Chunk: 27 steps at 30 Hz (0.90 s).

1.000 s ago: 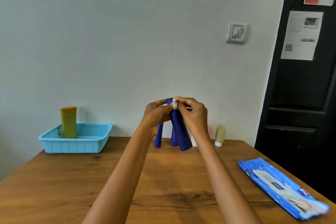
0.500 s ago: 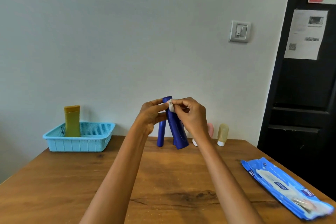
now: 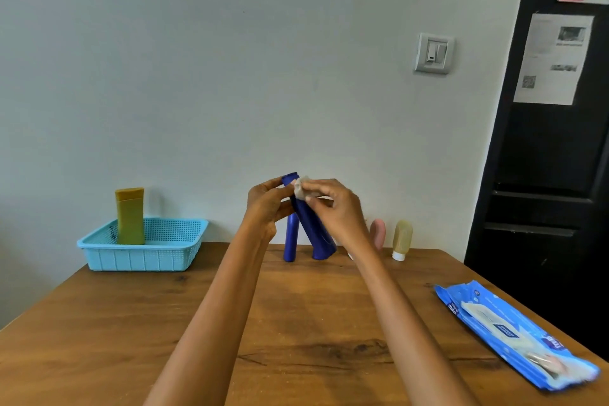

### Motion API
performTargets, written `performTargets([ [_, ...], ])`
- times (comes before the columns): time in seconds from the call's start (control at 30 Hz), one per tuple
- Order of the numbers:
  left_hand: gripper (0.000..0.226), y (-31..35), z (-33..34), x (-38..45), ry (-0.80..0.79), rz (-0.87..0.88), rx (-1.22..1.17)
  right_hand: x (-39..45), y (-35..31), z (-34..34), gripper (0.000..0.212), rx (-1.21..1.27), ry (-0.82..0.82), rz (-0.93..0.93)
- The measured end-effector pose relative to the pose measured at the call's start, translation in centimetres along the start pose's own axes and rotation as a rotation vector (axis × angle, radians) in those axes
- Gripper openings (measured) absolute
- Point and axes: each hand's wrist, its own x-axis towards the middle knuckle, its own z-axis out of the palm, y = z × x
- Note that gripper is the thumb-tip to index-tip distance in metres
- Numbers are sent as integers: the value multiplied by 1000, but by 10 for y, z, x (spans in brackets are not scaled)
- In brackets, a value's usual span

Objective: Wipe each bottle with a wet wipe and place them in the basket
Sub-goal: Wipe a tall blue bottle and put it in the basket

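Hands raised mid-scene: left hand grips tall dark-blue plastic bottle near its top, long axis tilted, base toward right; right hand pinches crumpled white wet wipe against bottle top. Light-blue mesh plastic basket far left on wooden surface, nearer left hand, holding upright mustard-yellow bottle.
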Motion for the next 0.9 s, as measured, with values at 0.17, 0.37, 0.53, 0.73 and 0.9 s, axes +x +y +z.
performTargets([
  [0.17, 40, 9, -12, 2, 126, 13, -96, -4, -3, -10, 18, -61, -198, 78],
  [0.37, 45, 13, -10, -1, 92, 21, -52, -9, 0, -7, 19, -114, -22, 178],
  [0.53, 45, 14, -18, 3, 129, 29, -86, -23, -14, -6, 15, -180, -121, 102],
  [0.73, 44, 15, -15, 3, 106, 23, -117, -19, -10, -21, 17, -128, -71, 266],
  [0.9, 43, 15, -7, 0, 107, 41, -125, -19, -21, -18, 24, 2, -54, 242],
])
